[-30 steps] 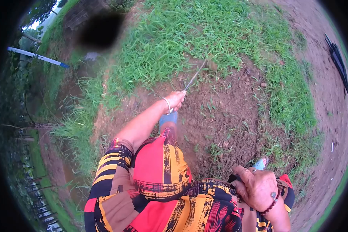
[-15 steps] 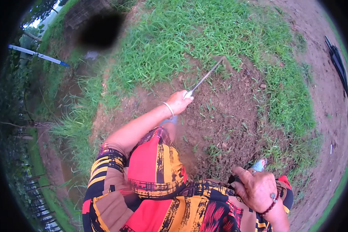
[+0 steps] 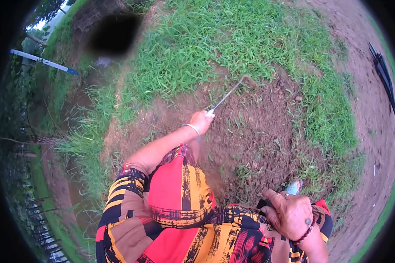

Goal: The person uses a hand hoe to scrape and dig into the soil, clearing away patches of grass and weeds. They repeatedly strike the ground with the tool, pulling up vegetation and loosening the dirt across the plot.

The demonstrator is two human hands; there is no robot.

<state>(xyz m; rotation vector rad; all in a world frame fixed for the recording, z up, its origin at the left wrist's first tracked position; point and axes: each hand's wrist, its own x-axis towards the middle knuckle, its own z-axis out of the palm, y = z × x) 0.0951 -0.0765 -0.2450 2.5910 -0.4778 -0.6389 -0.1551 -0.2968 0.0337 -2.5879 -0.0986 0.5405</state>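
Note:
My left hand (image 3: 200, 121) is closed around the pale handle of a small hand hoe (image 3: 226, 95). Its thin metal shaft slants up to a brown, soil-coloured head (image 3: 249, 81), at the loose soil beside the grass. A light bangle circles my left wrist. My right hand (image 3: 289, 215) lies with curled fingers on my patterned clothing over the right knee, a beaded bracelet at its wrist. A dark patch shows by its fingertips; whether it is held is hidden. Turned brown soil (image 3: 259, 131) with torn grass bits lies before me.
Green grass (image 3: 197, 48) borders the soil ahead and to the right. Further right runs a bare dirt path (image 3: 360, 87) with dark long objects (image 3: 382, 72) on it. A white and blue pole (image 3: 44, 61) stands out at left, near muddy water. A small stone (image 3: 298, 99) sits on the soil.
My left hand has drawn the hoe slightly back toward me and left, its head moving down onto the soil. My right hand stays in place.

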